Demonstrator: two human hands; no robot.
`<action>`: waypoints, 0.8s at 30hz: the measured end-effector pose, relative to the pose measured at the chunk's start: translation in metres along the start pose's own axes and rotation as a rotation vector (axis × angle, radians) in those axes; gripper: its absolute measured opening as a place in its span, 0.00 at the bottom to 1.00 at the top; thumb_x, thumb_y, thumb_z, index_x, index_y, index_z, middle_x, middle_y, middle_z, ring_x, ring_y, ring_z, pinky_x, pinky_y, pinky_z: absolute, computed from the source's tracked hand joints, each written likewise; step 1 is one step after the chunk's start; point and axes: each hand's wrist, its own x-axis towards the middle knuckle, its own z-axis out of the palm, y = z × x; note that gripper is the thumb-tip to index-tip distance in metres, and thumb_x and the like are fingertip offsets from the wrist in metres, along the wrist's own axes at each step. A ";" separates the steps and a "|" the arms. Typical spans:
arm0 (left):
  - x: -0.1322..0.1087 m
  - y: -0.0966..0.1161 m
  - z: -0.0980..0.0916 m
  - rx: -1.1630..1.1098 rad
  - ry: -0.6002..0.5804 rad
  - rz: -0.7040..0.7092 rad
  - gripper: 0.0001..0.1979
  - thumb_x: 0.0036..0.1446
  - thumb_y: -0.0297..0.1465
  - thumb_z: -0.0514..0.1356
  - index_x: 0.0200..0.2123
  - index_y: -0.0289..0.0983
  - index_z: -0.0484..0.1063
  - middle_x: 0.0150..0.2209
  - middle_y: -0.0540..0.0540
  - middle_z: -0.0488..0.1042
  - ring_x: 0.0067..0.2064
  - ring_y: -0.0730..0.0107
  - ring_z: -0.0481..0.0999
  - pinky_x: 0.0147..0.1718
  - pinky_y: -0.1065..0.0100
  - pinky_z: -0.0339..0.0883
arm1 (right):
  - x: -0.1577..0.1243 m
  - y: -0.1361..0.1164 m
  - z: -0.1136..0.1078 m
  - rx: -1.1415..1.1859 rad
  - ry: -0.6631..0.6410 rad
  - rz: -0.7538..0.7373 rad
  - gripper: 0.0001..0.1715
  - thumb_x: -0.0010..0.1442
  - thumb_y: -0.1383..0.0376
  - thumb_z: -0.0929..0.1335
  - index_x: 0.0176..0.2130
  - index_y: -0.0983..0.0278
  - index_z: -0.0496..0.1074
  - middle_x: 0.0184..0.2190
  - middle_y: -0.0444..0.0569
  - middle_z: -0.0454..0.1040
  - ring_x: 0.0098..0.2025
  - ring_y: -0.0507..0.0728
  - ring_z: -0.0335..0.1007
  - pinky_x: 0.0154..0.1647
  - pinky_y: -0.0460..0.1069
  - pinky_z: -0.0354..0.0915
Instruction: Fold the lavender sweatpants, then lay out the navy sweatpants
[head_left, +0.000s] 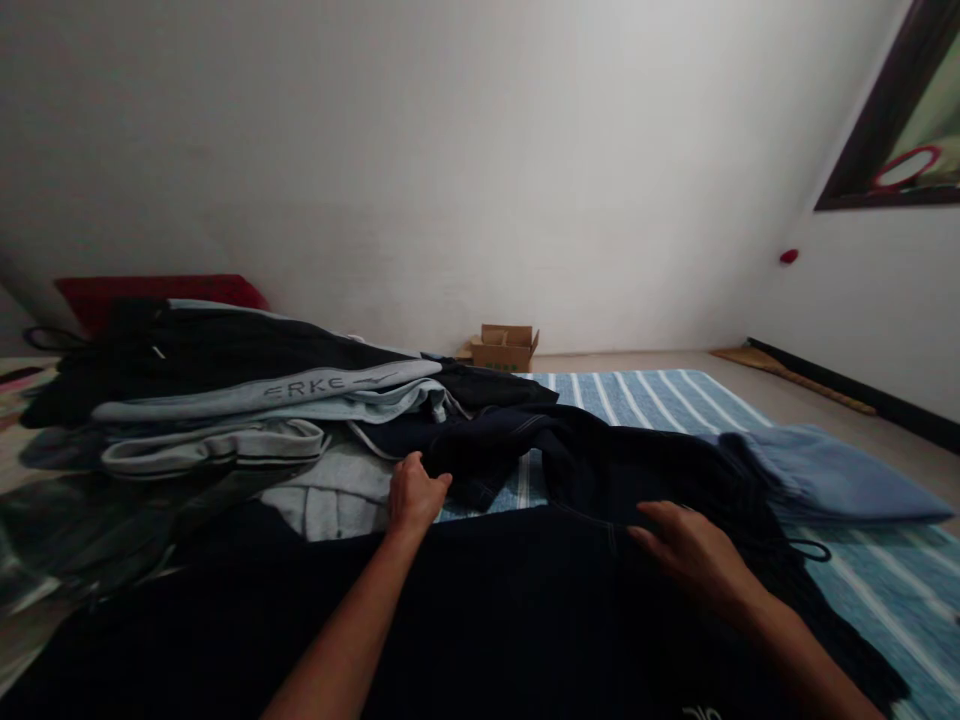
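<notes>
Dark navy trousers (495, 610) with a drawstring at the right lie spread in front of me. One leg reaches back and left, and the other spreads toward the lower left. My left hand (415, 497) is at the edge of the far leg, its thumb apart from its fingers; I see no cloth gripped. Over the upper part of the trousers, my right hand (686, 548) has its fingers stretched out and thumb apart. Beside my left hand is a grey garment (337, 495). A small white mark shows on the trousers at the bottom.
A heap of clothes (247, 365), one with "ERKE" lettering, rises at the left. Folded light blue cloth (847, 475) lies at the right on a blue-and-white striped sheet (667, 400). Behind stand an open cardboard box (504, 350) and a white wall (480, 170).
</notes>
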 end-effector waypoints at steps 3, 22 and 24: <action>0.012 -0.007 0.008 -0.051 -0.081 -0.082 0.12 0.35 0.30 0.66 0.28 0.37 0.72 0.26 0.44 0.74 0.36 0.52 0.75 0.32 0.63 0.65 | 0.041 -0.002 -0.007 -0.018 0.111 -0.001 0.20 0.61 0.59 0.62 0.50 0.65 0.69 0.45 0.53 0.72 0.44 0.58 0.71 0.41 0.47 0.62; 0.054 0.044 -0.104 -0.223 0.412 0.365 0.12 0.53 0.34 0.53 0.36 0.36 0.72 0.32 0.50 0.72 0.38 0.67 0.71 0.41 0.68 0.63 | 0.103 0.009 -0.040 -0.094 0.358 0.237 0.20 0.62 0.61 0.57 0.44 0.65 0.72 0.39 0.54 0.74 0.41 0.61 0.71 0.36 0.50 0.61; 0.047 0.037 -0.126 -0.073 0.467 0.446 0.13 0.56 0.34 0.52 0.40 0.35 0.71 0.37 0.50 0.72 0.42 0.68 0.70 0.45 0.67 0.61 | 0.075 0.011 -0.043 -0.062 0.420 0.214 0.21 0.61 0.60 0.57 0.45 0.65 0.71 0.40 0.54 0.74 0.42 0.61 0.71 0.38 0.50 0.62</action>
